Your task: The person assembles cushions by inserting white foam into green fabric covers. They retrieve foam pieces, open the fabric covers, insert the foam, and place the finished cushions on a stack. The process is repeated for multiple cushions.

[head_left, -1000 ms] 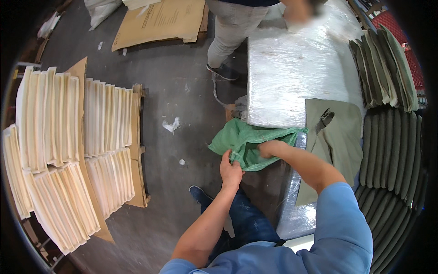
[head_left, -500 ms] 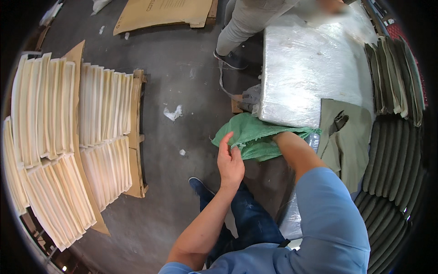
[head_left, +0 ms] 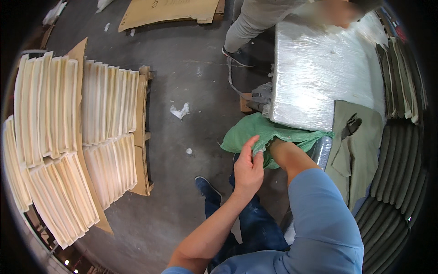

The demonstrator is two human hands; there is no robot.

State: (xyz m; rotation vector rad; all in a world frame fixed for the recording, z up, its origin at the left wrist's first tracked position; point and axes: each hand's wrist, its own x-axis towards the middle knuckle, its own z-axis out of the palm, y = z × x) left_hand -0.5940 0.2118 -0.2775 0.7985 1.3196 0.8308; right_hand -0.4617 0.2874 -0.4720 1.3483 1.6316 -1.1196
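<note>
A green woven sack [head_left: 244, 131] hangs at the near end of a plastic-wrapped stack. My left hand [head_left: 249, 172] has the sack's near edge pinched between thumb and fingers. The mouth of the sack lies around my right wrist [head_left: 279, 153]. My right hand is inside, with its fingers hidden, so its grip cannot be seen. Beside the sack's right end lies an olive-grey cloth [head_left: 353, 150], with a dark object [head_left: 351, 125] on it that looks like scissors or a handled tool.
A wrapped stack [head_left: 326, 73] stands ahead, with another person [head_left: 260, 20] bent over it. Rows of dark cushion-like pieces [head_left: 397, 164] line the right. Cream panels [head_left: 50, 109] fill a pallet at left. White scraps [head_left: 180, 111] lie on the floor; flat cardboard [head_left: 166, 11] lies beyond.
The view has shifted, so the scene sits farther right. My left hand has moved right along the sack's edge, and my right forearm has swung left, closer to it.
</note>
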